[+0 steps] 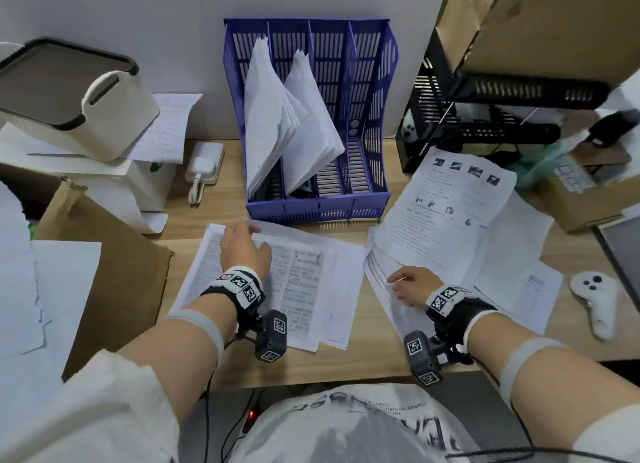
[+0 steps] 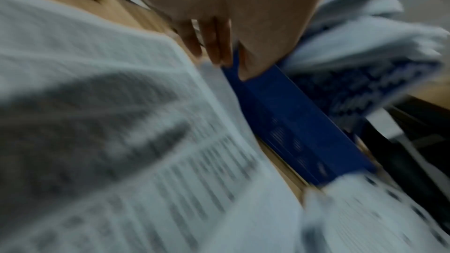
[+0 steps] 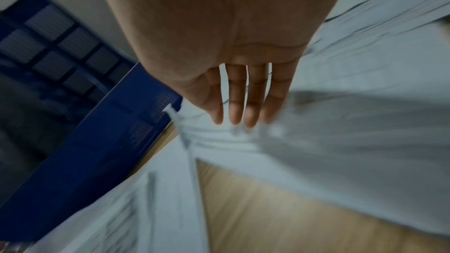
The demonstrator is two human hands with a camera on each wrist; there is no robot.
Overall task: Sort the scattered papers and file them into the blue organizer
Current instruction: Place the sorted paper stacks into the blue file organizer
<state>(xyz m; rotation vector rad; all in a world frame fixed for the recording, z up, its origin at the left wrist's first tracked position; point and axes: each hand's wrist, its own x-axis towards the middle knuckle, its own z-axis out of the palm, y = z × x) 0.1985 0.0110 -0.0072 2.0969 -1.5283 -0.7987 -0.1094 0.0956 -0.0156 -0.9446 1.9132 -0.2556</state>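
Note:
The blue organizer (image 1: 363, 81) stands at the back of the wooden desk, with white sheets (image 1: 273, 123) leaning in its two left compartments; the right ones look empty. A printed stack of papers (image 1: 304, 282) lies in front of it. My left hand (image 1: 251, 237) reaches over this stack, its straight fingers at the far edge close to the organizer base (image 2: 292, 113). A second, fanned pile of papers (image 1: 450, 213) lies to the right. My right hand (image 1: 403, 284) rests flat on that pile's near left corner, fingers (image 3: 236, 114) straight and slightly spread. Both wrist views are blurred.
A white bin (image 1: 86, 105) and a torn cardboard box (image 1: 114, 272) crowd the left side, with more loose sheets (image 1: 52, 289) beside them. A black wire rack (image 1: 485, 116) and cardboard boxes stand at the right. A white controller (image 1: 597, 303) lies by the right pile.

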